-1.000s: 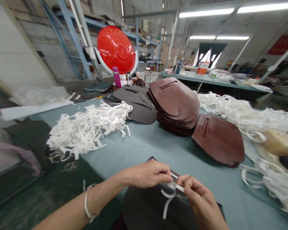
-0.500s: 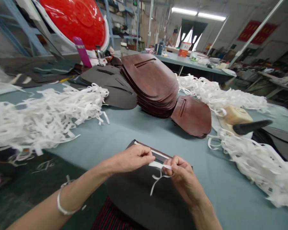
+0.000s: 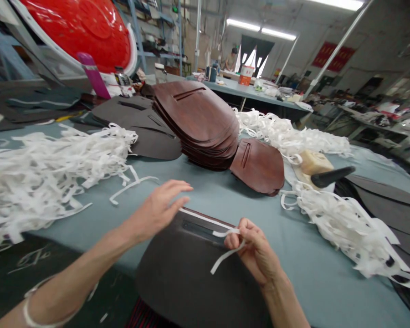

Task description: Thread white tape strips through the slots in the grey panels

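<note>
In front of me a dark leather panel (image 3: 194,273) lies at the table's near edge, with a slot near its far end and a white strip along that far edge. Thin white tape strips (image 3: 223,260) are pinched in the fingers of my right hand (image 3: 256,248), over the panel's right far corner. My left hand (image 3: 162,207) hovers by the left far corner, fingers stretched out and holding nothing. A loose white strip (image 3: 130,187) lies on the table beyond it.
White strip heaps lie at left (image 3: 54,168) and right (image 3: 338,223). Brown leather panels (image 3: 198,114) are stacked in the middle, a smaller brown stack (image 3: 259,166) beside them. A black-handled tool (image 3: 331,176) rests near a yellowish block (image 3: 314,161).
My left hand has let go of the white tape and moved left, away from my right hand, its fingers now spread. The right hand still holds strips. The view has swung slightly right.
</note>
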`<state>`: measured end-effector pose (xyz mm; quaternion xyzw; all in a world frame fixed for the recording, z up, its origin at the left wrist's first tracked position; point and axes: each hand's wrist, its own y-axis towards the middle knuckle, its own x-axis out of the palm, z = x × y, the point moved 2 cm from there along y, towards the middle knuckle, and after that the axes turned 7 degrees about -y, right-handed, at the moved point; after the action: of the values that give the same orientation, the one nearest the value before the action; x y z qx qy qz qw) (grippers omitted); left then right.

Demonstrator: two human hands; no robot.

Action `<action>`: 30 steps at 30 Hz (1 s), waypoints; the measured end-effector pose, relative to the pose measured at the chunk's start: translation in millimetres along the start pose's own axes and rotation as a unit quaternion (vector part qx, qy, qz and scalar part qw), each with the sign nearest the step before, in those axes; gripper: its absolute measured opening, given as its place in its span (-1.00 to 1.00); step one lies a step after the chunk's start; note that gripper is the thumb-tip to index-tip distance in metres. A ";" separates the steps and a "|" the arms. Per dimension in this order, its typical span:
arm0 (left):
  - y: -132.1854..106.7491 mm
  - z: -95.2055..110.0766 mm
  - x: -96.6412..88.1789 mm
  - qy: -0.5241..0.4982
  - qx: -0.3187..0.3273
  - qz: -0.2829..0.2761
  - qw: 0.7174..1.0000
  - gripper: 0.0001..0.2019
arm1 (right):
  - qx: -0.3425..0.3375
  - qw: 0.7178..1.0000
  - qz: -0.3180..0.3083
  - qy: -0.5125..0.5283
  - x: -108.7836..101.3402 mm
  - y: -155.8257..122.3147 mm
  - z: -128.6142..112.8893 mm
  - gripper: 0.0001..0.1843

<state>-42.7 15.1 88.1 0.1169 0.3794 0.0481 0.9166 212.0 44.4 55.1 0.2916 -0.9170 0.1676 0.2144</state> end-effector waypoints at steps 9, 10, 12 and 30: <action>-20.3 60.1 73.7 -0.263 -0.121 -0.247 0.925 -0.75 | 0.026 0.983 0.047 -0.176 0.4 -12.6 8.2 -0.68; -22.2 56.9 73.0 -0.262 -0.125 -0.258 0.922 -0.76 | 0.031 0.976 0.053 -0.208 -4.0 -17.2 6.8 -0.70; -24.6 49.9 70.4 -0.249 -0.121 -0.267 0.923 -0.77 | 0.044 0.960 0.053 -0.270 -10.7 -25.7 3.3 -0.72; -46.1 -4.9 49.6 -0.180 -0.219 -0.212 0.935 -0.71 | -0.030 0.819 0.096 -0.565 -45.0 -44.2 14.9 -0.80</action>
<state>-11.1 -19.9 39.2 -0.1629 0.2038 -0.0871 0.9614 267.6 24.6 28.4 0.2395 -0.9050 -0.0343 -0.3499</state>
